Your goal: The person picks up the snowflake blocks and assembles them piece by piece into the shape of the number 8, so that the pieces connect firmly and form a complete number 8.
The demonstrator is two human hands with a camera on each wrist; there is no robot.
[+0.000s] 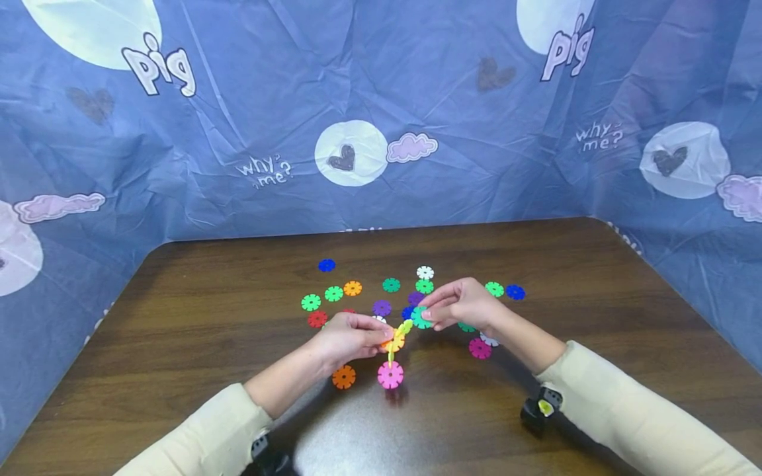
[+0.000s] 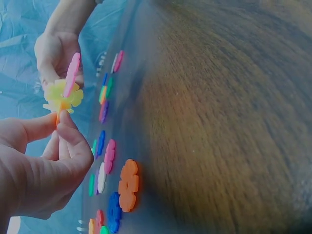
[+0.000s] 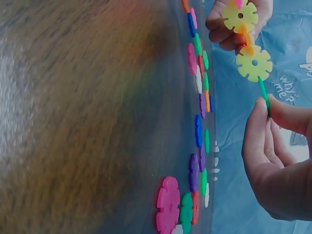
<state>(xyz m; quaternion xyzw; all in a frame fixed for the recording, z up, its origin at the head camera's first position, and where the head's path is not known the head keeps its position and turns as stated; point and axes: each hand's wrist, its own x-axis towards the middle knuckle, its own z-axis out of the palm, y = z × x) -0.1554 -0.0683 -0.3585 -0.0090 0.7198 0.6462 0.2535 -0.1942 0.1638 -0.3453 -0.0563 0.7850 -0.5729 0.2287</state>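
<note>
Above the table, my left hand [image 1: 354, 338] pinches an orange notched disc [image 1: 395, 342] in a short chain of interlocking plastic discs. A pink disc [image 1: 390, 375] hangs at the chain's near end, slotted into a yellow disc [image 3: 235, 20]. On the other side of the orange piece, a second yellow disc [image 3: 248, 67] is joined on. My right hand [image 1: 464, 305] holds a green disc [image 1: 421, 317] between thumb and fingertips. In the right wrist view the green disc's edge meets the second yellow disc's rim; how deeply it sits in the notch I cannot tell.
Loose notched discs lie scattered on the brown wooden table [image 1: 208, 330], among them an orange disc [image 1: 343, 377], a magenta disc [image 1: 480, 348], a white disc [image 1: 425, 272] and blue discs [image 1: 327, 265]. A blue printed cloth [image 1: 381, 79] hangs behind the table.
</note>
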